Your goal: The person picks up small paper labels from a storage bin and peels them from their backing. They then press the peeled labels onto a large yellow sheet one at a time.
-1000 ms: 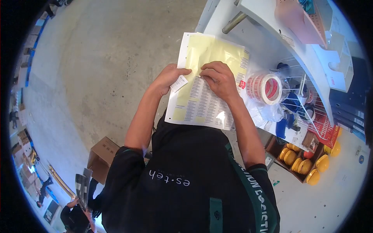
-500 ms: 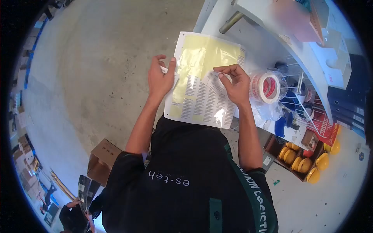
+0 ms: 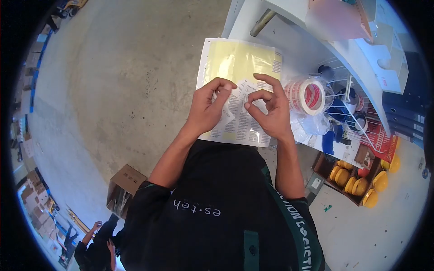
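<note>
A glossy sheet (image 3: 239, 56), yellow in its upper part with columns of small print below, lies in front of my body. Over its left side my left hand (image 3: 210, 106) pinches a small white slip (image 3: 227, 118), which shows below the palm. Small printed labels (image 3: 246, 88) sit between the two hands. Over the sheet's right side is my right hand (image 3: 271, 106), thumb and index curled at the edge of these labels, other fingers bent. Whether the right fingertips grip a label is hard to make out.
Right of the sheet are tape rolls (image 3: 312, 97) in plastic wrap and a white wire rack (image 3: 357, 108). Yellow round items fill a box (image 3: 325, 168) at lower right. A cardboard box (image 3: 129, 178) stands lower left, near another person (image 3: 97, 244).
My left hand has moved right, from the sheet's left edge to over its middle. My right hand has stayed near the labels, its fingers more spread. The other person has shifted.
</note>
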Action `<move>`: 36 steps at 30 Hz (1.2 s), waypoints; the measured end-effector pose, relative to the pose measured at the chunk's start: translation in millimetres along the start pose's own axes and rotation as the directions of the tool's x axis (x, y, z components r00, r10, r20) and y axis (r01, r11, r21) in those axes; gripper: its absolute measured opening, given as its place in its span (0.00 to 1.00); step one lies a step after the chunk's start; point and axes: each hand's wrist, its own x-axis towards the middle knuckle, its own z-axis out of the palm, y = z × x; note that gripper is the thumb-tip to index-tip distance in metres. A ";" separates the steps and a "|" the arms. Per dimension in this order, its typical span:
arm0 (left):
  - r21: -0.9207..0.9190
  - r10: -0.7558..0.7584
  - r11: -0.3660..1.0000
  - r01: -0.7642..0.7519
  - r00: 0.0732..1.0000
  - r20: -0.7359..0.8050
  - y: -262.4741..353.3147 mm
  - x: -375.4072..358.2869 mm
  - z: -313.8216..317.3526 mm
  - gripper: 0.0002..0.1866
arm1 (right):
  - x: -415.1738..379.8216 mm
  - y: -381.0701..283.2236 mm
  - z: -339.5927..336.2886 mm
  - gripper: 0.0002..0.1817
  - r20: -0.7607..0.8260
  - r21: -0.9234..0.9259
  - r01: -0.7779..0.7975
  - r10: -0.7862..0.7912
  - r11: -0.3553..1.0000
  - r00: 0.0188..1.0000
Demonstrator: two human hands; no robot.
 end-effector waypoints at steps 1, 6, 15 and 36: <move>0.002 0.001 1.000 -0.001 1.000 0.004 -0.6 0.3 -1.8 0.11 | -2.6 0.7 -0.6 0.14 -0.004 0.002 0.001 -0.001 1.000 1.000; 0.084 -0.223 0.973 0.215 0.968 0.111 -13.9 1.7 -14.9 0.13 | -11.6 19.1 -17.0 0.13 -0.071 -0.046 0.021 -0.024 0.999 0.997; -0.195 -0.364 0.902 0.384 0.922 0.130 -4.2 -0.7 1.7 0.09 | -29.7 17.6 -21.6 0.06 -0.171 -0.018 -0.024 0.021 1.000 0.985; 0.021 -0.254 0.959 0.282 0.825 0.505 24.3 -17.3 6.6 0.21 | -32.3 -28.6 -18.0 0.26 0.184 -0.493 -0.101 0.217 0.864 0.959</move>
